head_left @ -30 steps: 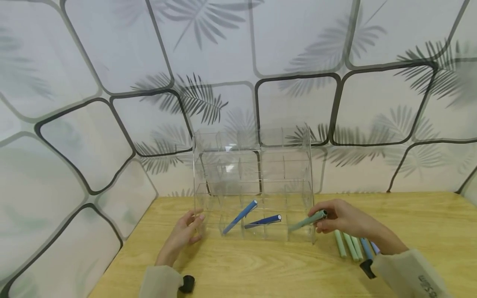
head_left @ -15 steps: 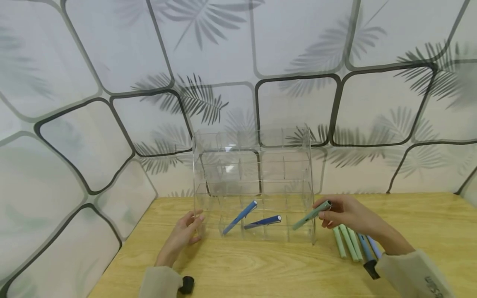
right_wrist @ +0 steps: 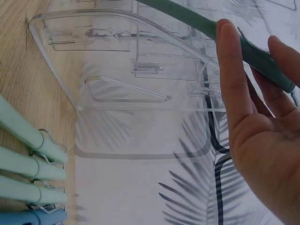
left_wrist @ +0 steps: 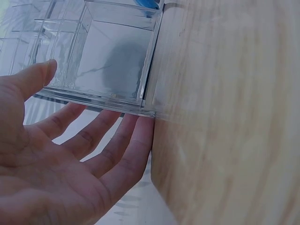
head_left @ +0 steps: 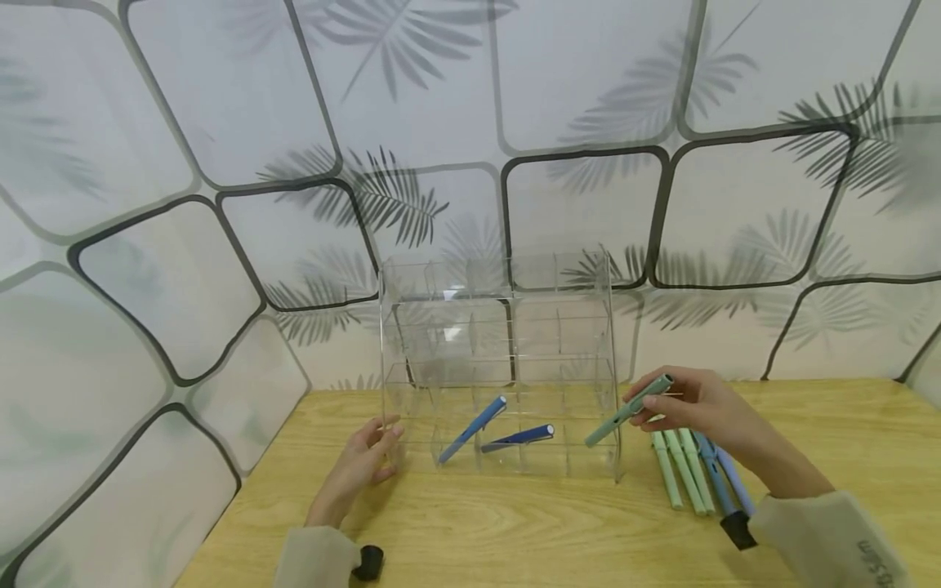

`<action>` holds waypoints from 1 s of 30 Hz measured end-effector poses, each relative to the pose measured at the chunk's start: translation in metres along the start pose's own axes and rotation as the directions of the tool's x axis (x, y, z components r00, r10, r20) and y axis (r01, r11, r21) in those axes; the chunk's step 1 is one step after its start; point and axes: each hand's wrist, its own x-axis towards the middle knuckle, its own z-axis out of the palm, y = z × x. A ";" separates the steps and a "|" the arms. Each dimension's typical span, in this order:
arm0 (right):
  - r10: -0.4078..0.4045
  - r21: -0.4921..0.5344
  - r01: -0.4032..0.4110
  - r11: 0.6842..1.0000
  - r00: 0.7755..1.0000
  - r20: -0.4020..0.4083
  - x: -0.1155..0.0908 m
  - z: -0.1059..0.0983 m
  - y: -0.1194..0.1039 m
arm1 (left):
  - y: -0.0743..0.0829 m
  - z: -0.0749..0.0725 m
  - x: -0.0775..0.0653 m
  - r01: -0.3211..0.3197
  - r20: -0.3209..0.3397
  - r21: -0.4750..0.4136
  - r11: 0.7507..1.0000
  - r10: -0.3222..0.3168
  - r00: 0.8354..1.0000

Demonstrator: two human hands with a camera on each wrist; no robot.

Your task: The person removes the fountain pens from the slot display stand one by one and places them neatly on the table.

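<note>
A clear acrylic pen rack (head_left: 515, 359) with tiered compartments stands on the table against the wall. My left hand (head_left: 356, 465) rests at its left side; in the left wrist view the fingers (left_wrist: 133, 150) touch the outer side panel and the thumb lies toward the front. My right hand (head_left: 691, 404) pinches a dusty green capped pen (head_left: 613, 425) between thumb and fingers. It tilts, cap end up, and its lower end overlaps the rack's right side in the head view. A lighter blue pen (head_left: 472, 430) and a dark blue pen (head_left: 518, 438) lean in the bottom row.
Beneath my right forearm lie pale green pens (head_left: 684, 474), a blue pen (head_left: 713, 474) and a lavender pen (head_left: 735, 482), side by side on the wooden table (head_left: 500, 523). A leaf-patterned covering (head_left: 588, 98) rises right behind the rack.
My right hand has moved up and to the right with the green pen, drawing it away from the bottom row toward the rack's right edge. The left hand has stayed still.
</note>
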 end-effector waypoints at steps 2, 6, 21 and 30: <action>-0.014 0.040 0.014 0.999 1.000 0.003 -0.001 -0.002 0.001 | 0.000 0.000 0.000 0.002 0.000 -0.002 1.000 -0.002 1.000; -0.036 0.142 0.030 0.989 0.998 0.044 -0.002 -0.008 0.003 | 0.000 0.000 -0.002 0.007 0.002 -0.007 1.000 -0.007 1.000; -0.053 0.174 0.068 0.982 0.994 -0.092 -0.007 -0.025 0.007 | 0.000 0.001 0.002 0.021 -0.031 -0.009 1.000 -0.021 0.999; 0.031 0.216 0.004 0.976 0.987 -0.159 -0.012 -0.037 0.011 | 0.005 0.000 0.003 0.068 -0.010 -0.037 0.997 -0.068 0.998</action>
